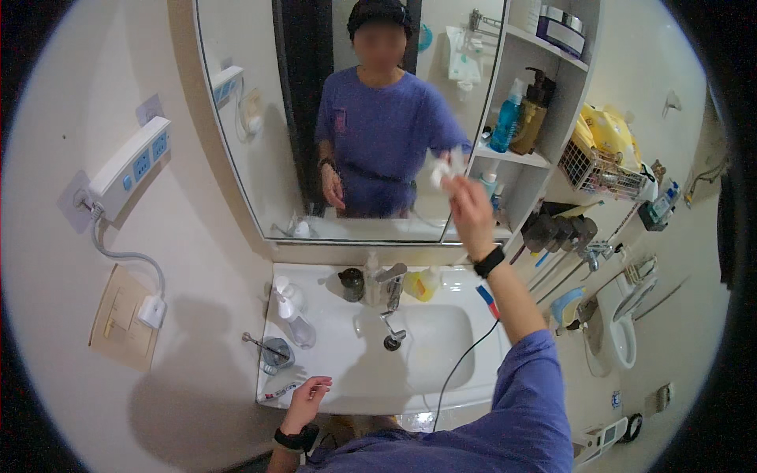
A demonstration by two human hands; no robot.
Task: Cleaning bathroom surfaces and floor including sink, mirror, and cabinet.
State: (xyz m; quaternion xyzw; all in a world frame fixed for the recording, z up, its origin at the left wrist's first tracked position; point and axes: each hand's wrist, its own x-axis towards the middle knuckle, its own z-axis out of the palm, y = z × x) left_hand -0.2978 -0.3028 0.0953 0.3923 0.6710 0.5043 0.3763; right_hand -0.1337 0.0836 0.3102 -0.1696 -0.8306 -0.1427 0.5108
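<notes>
Right hand (471,206) pinches white item (439,174) near mirror (347,126), apparently positioning it; next move likely calls for steady grip. Left hand (304,404), loosely curled, seems empty beside tube (282,389).

From where I stand, the view comes off the head of the wearer (473,433), out of the left of two fisheye cameras worn side by side. It looks forward and down over the washbasin (441,347), near enough that the left hand (308,400), by the lower edge, and the right hand (471,209), right of centre, both fall well inside it. Ahead it meets the mirror (246,47) nearly face-on and catches the wearer's reflection (374,118). The lens sweeps wide, from the power strip (132,169) at left to the wire basket (607,175) at right, bending straight edges toward its rim
</notes>
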